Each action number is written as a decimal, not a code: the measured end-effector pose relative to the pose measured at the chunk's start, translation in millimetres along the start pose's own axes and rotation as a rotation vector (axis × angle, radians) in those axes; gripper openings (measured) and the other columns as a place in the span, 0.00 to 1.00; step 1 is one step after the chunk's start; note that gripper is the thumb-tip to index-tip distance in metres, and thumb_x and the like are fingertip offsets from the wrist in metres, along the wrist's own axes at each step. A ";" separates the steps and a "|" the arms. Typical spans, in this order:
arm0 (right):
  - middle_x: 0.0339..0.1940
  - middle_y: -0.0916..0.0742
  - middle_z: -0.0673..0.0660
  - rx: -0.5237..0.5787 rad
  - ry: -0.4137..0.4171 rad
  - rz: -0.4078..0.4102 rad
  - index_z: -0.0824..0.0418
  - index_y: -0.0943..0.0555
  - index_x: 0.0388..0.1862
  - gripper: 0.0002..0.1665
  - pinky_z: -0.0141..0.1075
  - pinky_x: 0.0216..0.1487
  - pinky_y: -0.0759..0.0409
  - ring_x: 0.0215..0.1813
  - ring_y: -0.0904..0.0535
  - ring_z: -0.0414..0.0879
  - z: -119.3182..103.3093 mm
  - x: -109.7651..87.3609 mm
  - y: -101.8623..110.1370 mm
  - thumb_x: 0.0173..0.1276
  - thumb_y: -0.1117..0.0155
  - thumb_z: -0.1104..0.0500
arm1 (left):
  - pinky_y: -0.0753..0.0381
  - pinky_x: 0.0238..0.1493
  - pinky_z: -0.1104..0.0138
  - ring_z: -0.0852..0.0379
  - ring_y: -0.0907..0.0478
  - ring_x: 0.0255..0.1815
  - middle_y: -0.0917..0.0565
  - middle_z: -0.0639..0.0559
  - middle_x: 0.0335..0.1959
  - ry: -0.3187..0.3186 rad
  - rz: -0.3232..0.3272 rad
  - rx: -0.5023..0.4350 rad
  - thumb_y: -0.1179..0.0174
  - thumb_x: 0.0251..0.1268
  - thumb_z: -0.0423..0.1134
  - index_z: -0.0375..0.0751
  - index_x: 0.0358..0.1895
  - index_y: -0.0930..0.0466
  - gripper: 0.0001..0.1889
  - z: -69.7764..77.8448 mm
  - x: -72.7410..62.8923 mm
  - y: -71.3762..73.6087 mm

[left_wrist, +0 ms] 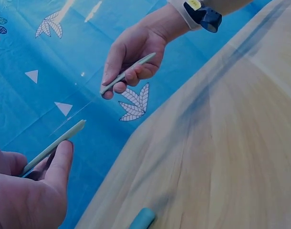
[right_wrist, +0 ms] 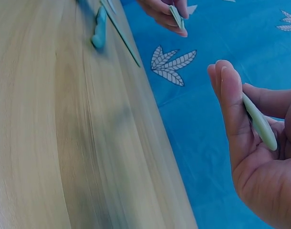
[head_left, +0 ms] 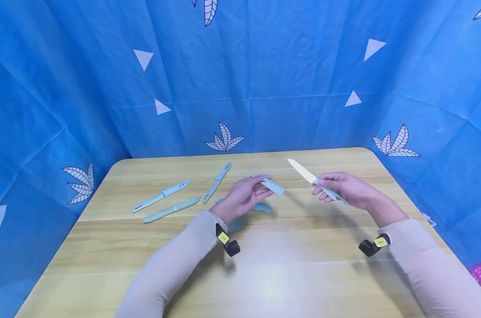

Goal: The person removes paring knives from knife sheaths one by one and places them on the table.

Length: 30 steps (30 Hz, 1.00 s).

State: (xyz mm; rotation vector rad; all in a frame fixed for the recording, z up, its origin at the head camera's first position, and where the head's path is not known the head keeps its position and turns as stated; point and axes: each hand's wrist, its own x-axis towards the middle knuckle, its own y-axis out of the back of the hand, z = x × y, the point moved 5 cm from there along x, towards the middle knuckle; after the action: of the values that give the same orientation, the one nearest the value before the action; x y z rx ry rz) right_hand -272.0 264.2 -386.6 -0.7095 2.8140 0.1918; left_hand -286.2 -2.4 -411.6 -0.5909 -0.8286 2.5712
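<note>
In the head view my left hand [head_left: 244, 197] pinches a pale blue-green blade sheath [head_left: 274, 187] above the table's middle. My right hand [head_left: 346, 187], off to the right, holds a small knife [head_left: 331, 194] by its pale blue-green handle. The knife's bare blade [head_left: 301, 170] points up and left towards the sheath, with a gap between them. From the left wrist view, the sheath [left_wrist: 55, 146] lies between thumb and fingers, and the knife's thin blade is hard to make out. The right wrist view shows the handle [right_wrist: 261, 121] against the fingers.
Several similar knives lie on the wooden table [head_left: 288, 274]: a sheathed knife [head_left: 162, 195] and a greener knife [head_left: 172, 209] at left, another knife [head_left: 217, 182] farther back. A handle [head_left: 262, 207] shows beneath the left hand. A blue curtain [head_left: 280, 79] surrounds the table's back and sides.
</note>
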 end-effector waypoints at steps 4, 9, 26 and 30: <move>0.42 0.14 0.62 0.011 0.006 0.019 0.74 0.26 0.53 0.17 0.36 0.43 0.13 0.37 0.17 0.47 0.0 -0.7 3.3 0.79 0.49 0.58 | 0.18 0.57 0.61 0.43 0.22 0.57 0.27 0.30 0.62 -0.007 -0.001 0.022 0.55 0.79 0.36 0.28 0.60 0.28 0.17 0.1 5.0 -2.4; 0.43 0.14 0.62 0.026 0.006 0.028 0.70 0.24 0.51 0.15 0.36 0.44 0.13 0.38 0.17 0.46 1.2 -2.0 6.4 0.78 0.49 0.59 | 0.18 0.56 0.62 0.43 0.22 0.57 0.24 0.32 0.59 0.000 -0.013 0.063 0.55 0.79 0.37 0.28 0.59 0.27 0.17 -2.5 11.9 -5.6; 0.40 0.16 0.59 0.063 0.006 0.135 0.76 0.33 0.59 0.21 0.37 0.48 0.13 0.40 0.16 0.43 8.2 -3.4 26.0 0.80 0.52 0.59 | 0.15 0.51 0.63 0.44 0.18 0.51 0.17 0.35 0.48 0.022 -0.028 0.212 0.51 0.77 0.36 0.28 0.53 0.23 0.15 -15.5 41.7 -33.7; 0.39 0.16 0.59 0.069 0.016 0.148 0.77 0.34 0.59 0.22 0.37 0.48 0.13 0.39 0.16 0.43 10.8 -4.6 32.1 0.80 0.52 0.59 | 0.15 0.51 0.63 0.44 0.18 0.51 0.16 0.36 0.47 0.028 -0.043 0.223 0.52 0.78 0.36 0.28 0.52 0.22 0.14 -19.9 47.3 -37.8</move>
State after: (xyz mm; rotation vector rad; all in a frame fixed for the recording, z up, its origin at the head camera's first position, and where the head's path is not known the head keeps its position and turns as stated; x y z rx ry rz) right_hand -281.5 296.3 -393.6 -0.4901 2.8742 0.1135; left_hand -307.9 57.4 -415.9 -0.5339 -0.5290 2.5634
